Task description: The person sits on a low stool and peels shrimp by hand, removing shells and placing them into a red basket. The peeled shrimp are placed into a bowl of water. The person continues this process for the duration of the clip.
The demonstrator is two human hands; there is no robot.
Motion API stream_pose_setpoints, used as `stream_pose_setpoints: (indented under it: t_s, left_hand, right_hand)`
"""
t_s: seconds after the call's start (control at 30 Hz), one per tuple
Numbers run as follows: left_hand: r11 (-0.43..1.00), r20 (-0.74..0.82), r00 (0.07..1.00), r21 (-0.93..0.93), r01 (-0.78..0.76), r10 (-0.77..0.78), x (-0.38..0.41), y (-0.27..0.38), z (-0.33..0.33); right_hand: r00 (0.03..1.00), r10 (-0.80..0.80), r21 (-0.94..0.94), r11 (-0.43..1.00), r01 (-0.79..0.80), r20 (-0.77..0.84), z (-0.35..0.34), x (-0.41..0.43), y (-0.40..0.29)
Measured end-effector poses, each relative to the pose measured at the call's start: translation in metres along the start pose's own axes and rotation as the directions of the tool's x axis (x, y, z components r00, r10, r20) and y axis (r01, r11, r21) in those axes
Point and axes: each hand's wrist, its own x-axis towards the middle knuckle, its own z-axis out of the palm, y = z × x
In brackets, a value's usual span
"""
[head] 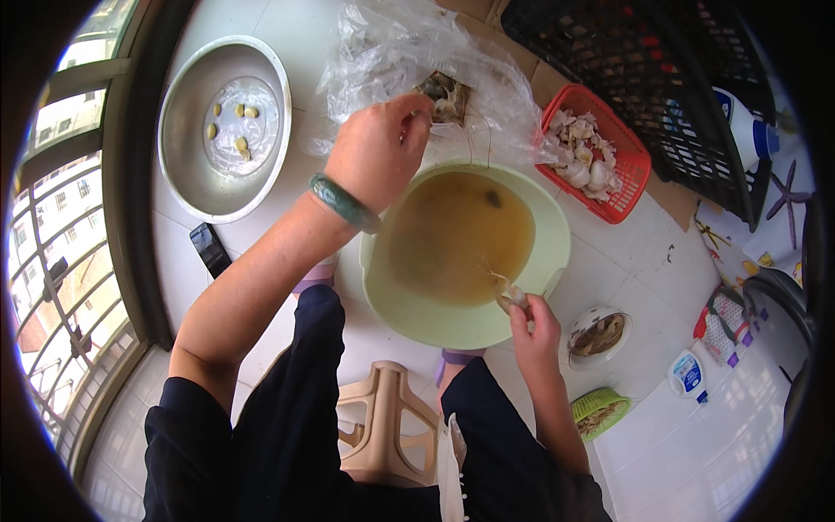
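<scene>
Between the fingers and thumb of my right hand (536,326) is a shrimp (512,295), held over the near right rim of a pale green plastic basin (391,323). Cloudy brownish water (456,241) fills much of the basin, and a small dark thing (493,198) shows in it. My left hand (381,147), with a green bangle at the wrist, is raised beyond the basin's far left rim. Its fingertips are at a pile of shrimp heads or shells (449,98) on a clear plastic bag (385,59); whether they grip anything is not plain.
A metal bowl (171,130) with several garlic cloves stands at left, a phone (210,249) below it. At right are a red basket (629,196) of garlic, a black crate (587,59), a white bowl (623,349), a green basket (620,417) and a bottle (687,374). A stool (388,417) is beneath me.
</scene>
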Motion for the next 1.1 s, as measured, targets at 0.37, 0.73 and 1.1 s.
stream_pose_setpoints:
  t_s: [0.37,0.73,1.1]
  left_hand:
    - [0.98,0.214,0.961,-0.126,-0.153,0.178,-0.058,0.021,0.005]
    - [0.986,0.516,0.842,-0.046,-0.158,0.159,-0.109,-0.004,0.022]
    - [0.954,0.602,0.791,0.159,-0.254,0.11,-0.123,-0.013,0.011]
  right_hand:
    - [0.677,0.649,0.709,0.653,-0.264,-0.346,-0.087,-0.095,0.102]
    - [0.943,0.311,0.464,0.822,-0.33,0.12,-0.032,-0.056,0.039]
    - [0.939,-0.247,-0.385,0.864,0.325,0.238,0.067,0.077,-0.016]
